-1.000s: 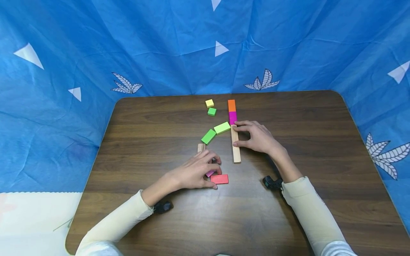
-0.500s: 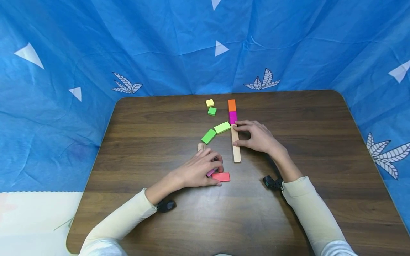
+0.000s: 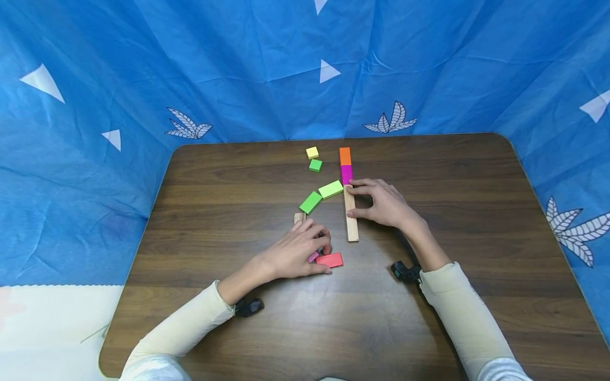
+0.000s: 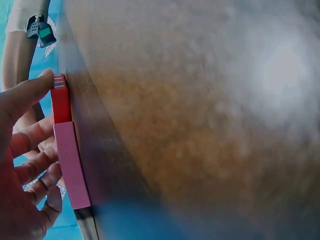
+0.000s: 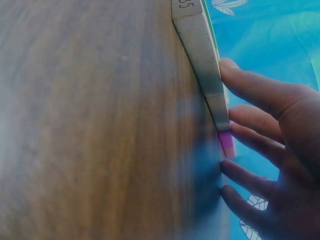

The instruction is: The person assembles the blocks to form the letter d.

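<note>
My left hand [image 3: 290,254] pinches a red block [image 3: 330,260] lying on the table, thumb at its near side and index finger at its far side. A pinkish-purple block [image 3: 312,256] meets the red one's end, partly under the fingers; in the left wrist view the purple block [image 4: 72,165] shows more fully. Beyond the hand pokes a plain wooden block [image 3: 299,217]. At the right, a straight row holds plain wooden blocks [image 3: 351,227], a magenta block [image 3: 346,174] and an orange block [image 3: 345,156]. My right hand [image 3: 386,203] rests thumb and fingertips, spread apart, along this row.
A lime block [image 3: 331,189] and a green block [image 3: 311,202] form a slanting line between the row and the left-hand pieces. Small yellow [image 3: 312,153] and green [image 3: 315,165] blocks lie farther back. Blue cloth [image 3: 267,69] hangs behind the wooden table [image 3: 214,185].
The red block has shifted slightly right and away from me, turning a little, and my left hand has moved with it. The right hand and its row look unmoved.
</note>
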Demonstrator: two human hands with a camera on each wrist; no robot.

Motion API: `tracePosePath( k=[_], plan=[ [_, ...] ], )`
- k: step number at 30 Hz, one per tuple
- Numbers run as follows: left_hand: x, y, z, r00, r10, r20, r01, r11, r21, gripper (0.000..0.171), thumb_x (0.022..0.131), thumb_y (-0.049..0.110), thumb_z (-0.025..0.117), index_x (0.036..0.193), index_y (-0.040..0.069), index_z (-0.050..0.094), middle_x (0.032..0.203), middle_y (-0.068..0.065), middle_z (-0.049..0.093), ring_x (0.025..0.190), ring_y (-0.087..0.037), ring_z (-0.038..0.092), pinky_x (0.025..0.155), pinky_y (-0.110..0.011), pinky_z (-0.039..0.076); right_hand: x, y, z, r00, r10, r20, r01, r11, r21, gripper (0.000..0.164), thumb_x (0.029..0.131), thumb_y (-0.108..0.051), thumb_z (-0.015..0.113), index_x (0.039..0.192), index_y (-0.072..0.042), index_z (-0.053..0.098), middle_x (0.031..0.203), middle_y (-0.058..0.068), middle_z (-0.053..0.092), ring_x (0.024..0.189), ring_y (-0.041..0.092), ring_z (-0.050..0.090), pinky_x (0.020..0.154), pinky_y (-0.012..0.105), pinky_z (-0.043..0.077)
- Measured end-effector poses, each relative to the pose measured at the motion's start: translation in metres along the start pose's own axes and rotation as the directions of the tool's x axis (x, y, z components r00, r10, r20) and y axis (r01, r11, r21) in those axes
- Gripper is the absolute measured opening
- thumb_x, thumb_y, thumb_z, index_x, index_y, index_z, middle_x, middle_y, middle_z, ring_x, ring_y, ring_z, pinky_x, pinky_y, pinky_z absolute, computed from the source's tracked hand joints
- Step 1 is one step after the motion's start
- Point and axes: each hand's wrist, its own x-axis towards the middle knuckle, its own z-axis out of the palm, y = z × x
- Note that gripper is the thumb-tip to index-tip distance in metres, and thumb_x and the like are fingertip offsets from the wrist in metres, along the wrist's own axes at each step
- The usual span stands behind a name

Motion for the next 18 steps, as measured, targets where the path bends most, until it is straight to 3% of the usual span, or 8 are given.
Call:
tracePosePath(
  k=[3, 9, 14, 18],
  plan=[
    [0.001, -0.003, -0.006, 1.0, -0.011, -0.005, 0.011, 1.0, -0.023, 0.038, 0.092, 0.062, 0.078, 0.104, 0.027, 0.071, 0.127, 0.007, 0.063, 0.122, -0.015, 0.047, 0.11, -0.041, 0.042, 0.0, 0.0, -0.001, 1.0, -0.003, 0.0, 0.003, 1.0, 0.002, 0.073, 0.089, -0.044, 0.088, 0.152, -0.019, 0.063, 0.166, 0.007, 0.053, 0.15, 0.042, 0.045, 0.122, 0.076, 0.029],
    [0.013, -0.021, -0.029, 0.996, -0.058, -0.062, 0.052, 0.994, -0.094, 0.031, 0.1, 0.052, 0.074, 0.117, 0.026, 0.076, 0.128, 0.008, 0.064, 0.114, -0.014, 0.047, 0.098, -0.038, 0.043, -0.001, 0.0, -0.001, 1.0, 0.009, 0.018, -0.009, 1.0, 0.001, 0.073, 0.09, -0.045, 0.087, 0.153, -0.02, 0.062, 0.167, 0.007, 0.051, 0.152, 0.042, 0.043, 0.123, 0.076, 0.026],
    [0.036, -0.051, -0.049, 0.984, -0.139, -0.111, 0.113, 0.971, -0.212, 0.029, 0.107, 0.036, 0.068, 0.128, 0.018, 0.074, 0.131, -0.001, 0.066, 0.116, -0.021, 0.056, 0.104, -0.044, 0.048, -0.002, 0.0, -0.001, 0.999, 0.023, 0.025, -0.023, 1.0, 0.007, 0.074, 0.09, -0.045, 0.088, 0.154, -0.021, 0.061, 0.168, 0.005, 0.05, 0.154, 0.041, 0.041, 0.125, 0.076, 0.024],
    [0.06, -0.081, -0.058, 0.967, -0.182, -0.177, 0.122, 0.944, -0.306, 0.028, 0.108, 0.023, 0.067, 0.132, 0.01, 0.071, 0.13, -0.009, 0.068, 0.112, -0.026, 0.068, 0.104, -0.046, 0.054, -0.001, -0.001, -0.002, 1.0, 0.015, 0.02, -0.016, 1.0, 0.01, 0.073, 0.089, -0.045, 0.088, 0.153, -0.021, 0.062, 0.168, 0.004, 0.05, 0.153, 0.04, 0.042, 0.125, 0.075, 0.026]
  ],
)
